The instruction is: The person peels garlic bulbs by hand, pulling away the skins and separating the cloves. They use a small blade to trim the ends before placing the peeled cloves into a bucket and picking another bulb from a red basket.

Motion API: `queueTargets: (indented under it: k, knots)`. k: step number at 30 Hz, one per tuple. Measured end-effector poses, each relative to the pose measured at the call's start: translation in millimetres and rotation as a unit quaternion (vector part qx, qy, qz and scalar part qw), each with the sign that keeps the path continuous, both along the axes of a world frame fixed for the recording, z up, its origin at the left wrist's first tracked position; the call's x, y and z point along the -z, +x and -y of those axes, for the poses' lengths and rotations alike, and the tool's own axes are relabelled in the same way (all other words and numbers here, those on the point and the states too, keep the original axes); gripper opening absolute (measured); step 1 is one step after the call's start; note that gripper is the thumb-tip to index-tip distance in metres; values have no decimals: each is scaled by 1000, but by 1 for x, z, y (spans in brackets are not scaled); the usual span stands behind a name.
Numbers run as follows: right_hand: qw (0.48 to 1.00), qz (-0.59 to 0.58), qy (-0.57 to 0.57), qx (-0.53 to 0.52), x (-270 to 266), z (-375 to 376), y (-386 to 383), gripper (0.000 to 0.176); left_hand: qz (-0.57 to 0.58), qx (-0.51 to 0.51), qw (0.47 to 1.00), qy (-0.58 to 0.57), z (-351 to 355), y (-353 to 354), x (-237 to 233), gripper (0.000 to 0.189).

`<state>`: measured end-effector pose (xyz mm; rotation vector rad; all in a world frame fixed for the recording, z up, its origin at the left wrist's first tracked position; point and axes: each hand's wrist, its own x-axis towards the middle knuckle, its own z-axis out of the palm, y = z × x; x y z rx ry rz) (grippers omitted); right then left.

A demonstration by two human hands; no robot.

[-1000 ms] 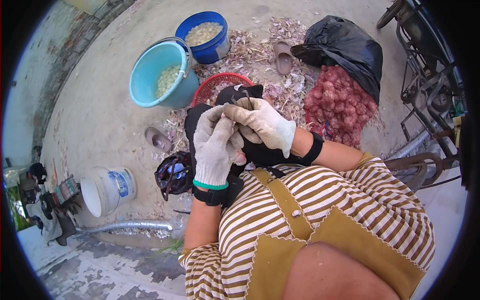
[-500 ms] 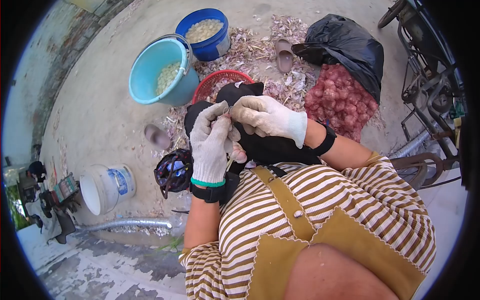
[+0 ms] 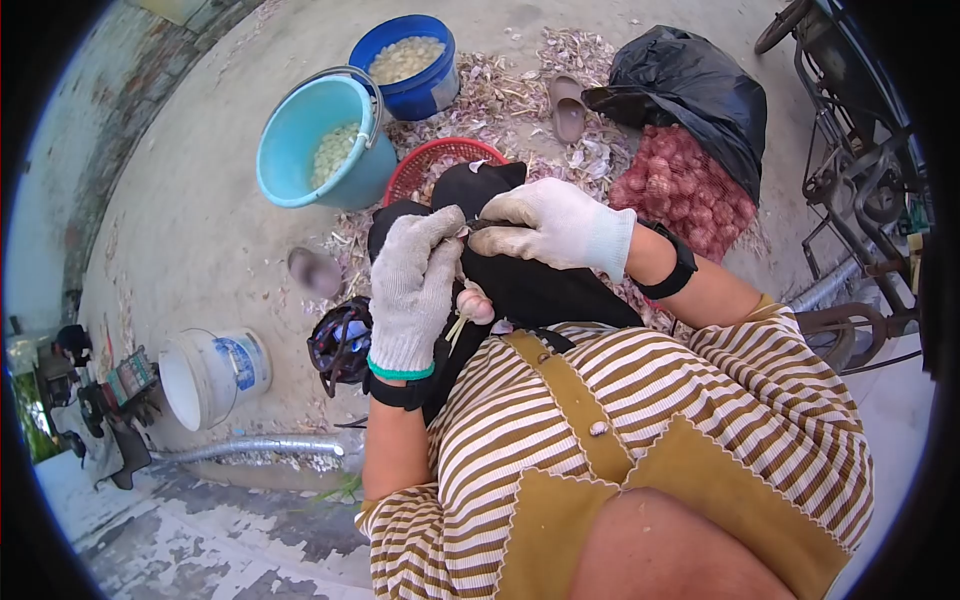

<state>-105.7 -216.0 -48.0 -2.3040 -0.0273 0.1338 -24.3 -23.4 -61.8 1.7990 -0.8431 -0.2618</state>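
My left hand (image 3: 412, 285), in a grey-white knit glove with a green cuff, is closed in a pinch over my lap. A small pinkish garlic clove (image 3: 462, 232) shows at its fingertips. Facing it, my right hand (image 3: 555, 228), also gloved, has thumb and fingers pressed around something small and dark, too hidden to name. A garlic bulb (image 3: 475, 306) with a pale stem rests on the dark cloth of my lap, just below the left fingers. Beyond my knees stands a red basket (image 3: 432, 152), partly hidden by my legs.
A light blue bucket (image 3: 283, 150) and a dark blue bucket (image 3: 428, 98) hold pale peeled cloves. Garlic skins (image 3: 510, 100) litter the floor around a slipper (image 3: 567, 108). At right are a red mesh sack of garlic (image 3: 680, 185), a black plastic bag (image 3: 690, 90) and a cart; at left, a white bucket (image 3: 215, 378).
My right hand has drawn slightly right, away from the left, with its fingers more extended. My left hand has shifted a little left, uncovering more of the garlic bulb.
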Motion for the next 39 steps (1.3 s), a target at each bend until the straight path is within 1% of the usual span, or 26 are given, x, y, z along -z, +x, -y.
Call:
queueTargets:
  k: [1, 7, 8, 10, 11, 13, 16, 17, 18, 19, 20, 21, 22, 24, 25, 26, 27, 28, 29, 30, 31, 33, 35, 36, 37, 39]
  knots:
    - [1000, -1, 1, 0, -1, 0, 0, 46, 65, 30, 997, -2, 0, 1, 0, 23]
    - [999, -7, -36, -21, -1, 2, -3, 40, 48, 65, 997, 8, -2, 3, -9, 23]
    - [999, 17, -36, -23, -1, 2, -3, 38, 48, 65, 997, 8, -1, 1, -9, 23]
    - [998, 43, -37, -27, -2, 3, -3, 37, -46, 20, 999, -16, 1, -5, -9, 22]
    - [999, 22, -38, -32, -5, 3, -2, 37, -45, 20, 999, -15, 3, -8, -8, 22]
    - [999, 1, -39, -38, -6, 2, -2, 36, -121, -21, 992, -34, 7, -14, -6, 22]
    - [998, 20, -49, -34, -1, 1, -2, 33, -141, -51, 987, -50, 10, -18, -5, 21]
    - [999, 28, -11, -31, 0, 2, -4, 31, -141, -51, 987, -50, 9, -18, -9, 21]
    - [999, 36, 28, -29, 1, 3, -5, 29, -243, -42, 966, -81, 8, -18, -16, 20]
    - [999, 36, 28, -29, 0, 3, -5, 29, -341, -32, 933, -112, 7, -18, -20, 20]
    - [993, 4, 114, -29, -1, 1, -4, 28, -340, -31, 933, -114, 4, -17, -20, 20]
    - [979, -28, 200, -29, -3, 1, -5, 27, -417, 0, 894, -166, 2, -17, -20, 21]
    - [979, -27, 200, -30, -7, 1, -5, 27, -489, 32, 845, -216, 1, -17, -20, 23]
    - [950, -116, 289, -1, -17, 1, -6, 28, -469, -1, 861, -197, -1, -17, -19, 27]
    - [950, -115, 289, -4, -16, 3, -6, 28, -435, 26, 876, -204, -4, -15, -15, 29]
    - [932, -171, 320, 16, -15, 8, -7, 28, -402, 53, 889, -211, -6, -15, -13, 30]
    - [909, -226, 348, 38, -13, 12, -6, 28, -422, -28, 878, -225, 0, -19, -13, 31]
    - [910, -226, 347, 36, -9, 14, -4, 28, -421, -28, 878, -227, -2, -16, -12, 31]
    - [978, -137, 156, 20, -2, 15, -2, 28, -472, 11, 850, -234, -6, -11, -10, 30]
    - [998, -43, -42, 4, 1, 15, -2, 29, -522, 50, 817, -240, -7, -9, -10, 30]
    - [995, 3, -99, -18, 1, 15, -4, 31, -522, 49, 817, -240, -7, -10, -11, 30]
    - [991, 19, -129, -32, -14, 7, -9, 34, -522, 2, 832, -189, -4, -11, -16, 27]
    - [980, 67, -181, -54, -27, 1, -12, 37, -512, 6, 842, -170, -2, -8, -10, 26]
    - [980, 66, -182, -53, -30, 0, -11, 37, -500, 5, 853, -152, -2, -7, -8, 25]
    - [973, 62, -210, -67, -32, -1, -9, 37, -492, -25, 860, -132, 2, -9, -9, 23]
    - [962, 54, -255, -84, -33, -6, -6, 35, -481, -30, 868, -120, 3, -10, -8, 23]
